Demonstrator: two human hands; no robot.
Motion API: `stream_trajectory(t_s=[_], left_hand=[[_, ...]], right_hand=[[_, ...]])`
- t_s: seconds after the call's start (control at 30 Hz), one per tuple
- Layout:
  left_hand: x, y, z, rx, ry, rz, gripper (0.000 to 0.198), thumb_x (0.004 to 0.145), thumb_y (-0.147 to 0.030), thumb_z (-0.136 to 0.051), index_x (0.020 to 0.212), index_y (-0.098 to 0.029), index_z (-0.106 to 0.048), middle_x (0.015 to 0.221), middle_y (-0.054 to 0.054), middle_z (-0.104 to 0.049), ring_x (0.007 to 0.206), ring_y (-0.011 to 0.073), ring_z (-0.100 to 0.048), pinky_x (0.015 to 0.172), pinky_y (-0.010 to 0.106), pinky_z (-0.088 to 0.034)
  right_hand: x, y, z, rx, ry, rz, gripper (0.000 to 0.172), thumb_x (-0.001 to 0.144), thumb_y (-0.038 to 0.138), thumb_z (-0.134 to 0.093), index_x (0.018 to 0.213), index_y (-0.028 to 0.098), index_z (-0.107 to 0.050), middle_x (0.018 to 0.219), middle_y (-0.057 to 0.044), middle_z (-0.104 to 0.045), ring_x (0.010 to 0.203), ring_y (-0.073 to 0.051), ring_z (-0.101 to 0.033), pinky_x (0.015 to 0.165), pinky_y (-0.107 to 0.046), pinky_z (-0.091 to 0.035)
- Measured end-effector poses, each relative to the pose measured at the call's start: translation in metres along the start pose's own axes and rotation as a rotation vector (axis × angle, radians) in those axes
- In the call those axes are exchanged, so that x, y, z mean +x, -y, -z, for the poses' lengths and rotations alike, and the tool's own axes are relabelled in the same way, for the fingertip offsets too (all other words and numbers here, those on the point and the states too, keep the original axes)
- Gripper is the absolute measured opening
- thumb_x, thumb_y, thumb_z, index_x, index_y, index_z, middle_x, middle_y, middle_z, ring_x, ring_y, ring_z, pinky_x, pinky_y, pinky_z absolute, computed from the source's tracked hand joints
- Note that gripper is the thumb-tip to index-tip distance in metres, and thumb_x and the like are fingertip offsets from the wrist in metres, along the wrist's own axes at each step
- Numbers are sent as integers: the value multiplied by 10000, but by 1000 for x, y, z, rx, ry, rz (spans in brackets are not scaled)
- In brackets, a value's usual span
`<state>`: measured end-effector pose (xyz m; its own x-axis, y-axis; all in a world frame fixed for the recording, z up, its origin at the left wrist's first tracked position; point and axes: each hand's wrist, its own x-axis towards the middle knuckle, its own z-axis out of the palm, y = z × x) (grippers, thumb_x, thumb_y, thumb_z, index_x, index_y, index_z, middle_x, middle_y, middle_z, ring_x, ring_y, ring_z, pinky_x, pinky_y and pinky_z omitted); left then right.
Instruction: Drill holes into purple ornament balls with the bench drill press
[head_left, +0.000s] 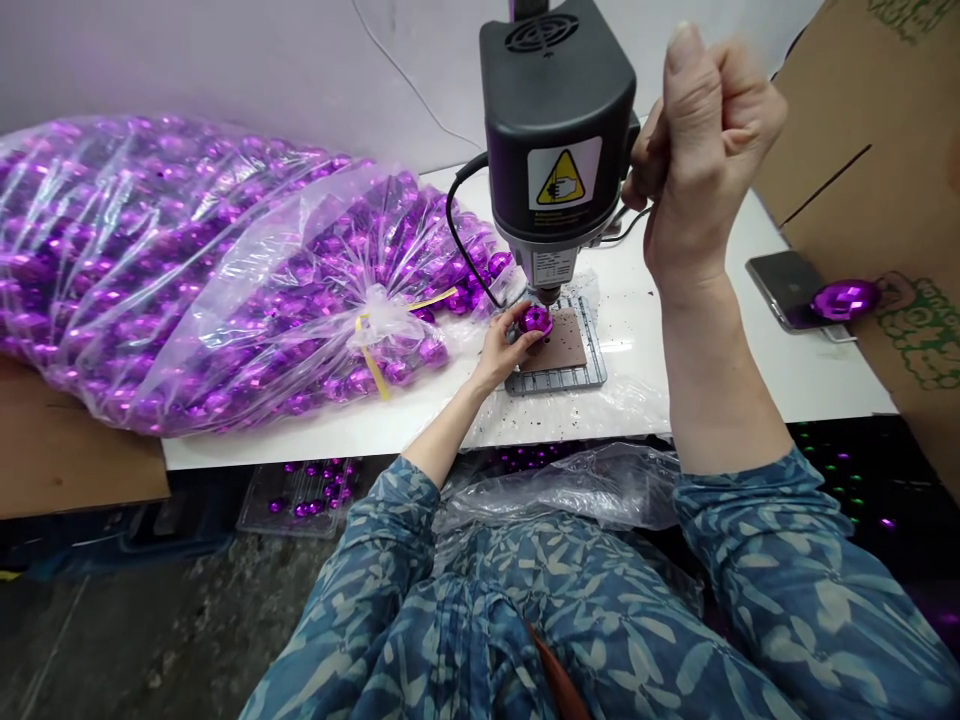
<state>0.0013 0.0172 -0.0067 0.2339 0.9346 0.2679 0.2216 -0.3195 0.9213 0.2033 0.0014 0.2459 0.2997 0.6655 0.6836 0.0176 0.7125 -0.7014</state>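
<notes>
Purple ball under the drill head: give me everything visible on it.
The small shiny purple faceted ball looks like metallised plastic, its facets catching light. It sits on a brown flat pad atop a grey metal grid plate, beneath the black bench drill, whose spindle tip seems to meet its top. The left hand grips it from the left side.

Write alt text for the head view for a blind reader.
A left hand holds a purple ball under the spindle of a black bench machine; the right hand is clenched beside its head. A tied clear bag of purple balls lies on the white table.
</notes>
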Motion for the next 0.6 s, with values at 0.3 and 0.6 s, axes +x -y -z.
stream_trajectory(t_s=[0.3, 0.6], left_hand=[[-4, -11, -5, 68, -7, -35, 635, 786, -461, -1008, 1332, -272, -744, 1339, 119, -759, 1318, 349, -702, 1187, 601, -569], [-7, -12, -19, -95, 23, -3, 640, 798, -563, -984, 1266, -256, -674, 1238, 76, -785, 1151, 267, -767, 1072, 487, -637]], right_hand=[[-1, 1, 0, -5, -12, -6, 740, 658, 879, -678, 674, 227, -329, 516, 78, -372, 422, -51, -368, 414, -310, -279], [1, -1, -1, -1, -13, 11, 756, 648, 890, -666, 675, 232, -296, 516, 76, -339, 421, -41, -350, 410, -301, -253]])
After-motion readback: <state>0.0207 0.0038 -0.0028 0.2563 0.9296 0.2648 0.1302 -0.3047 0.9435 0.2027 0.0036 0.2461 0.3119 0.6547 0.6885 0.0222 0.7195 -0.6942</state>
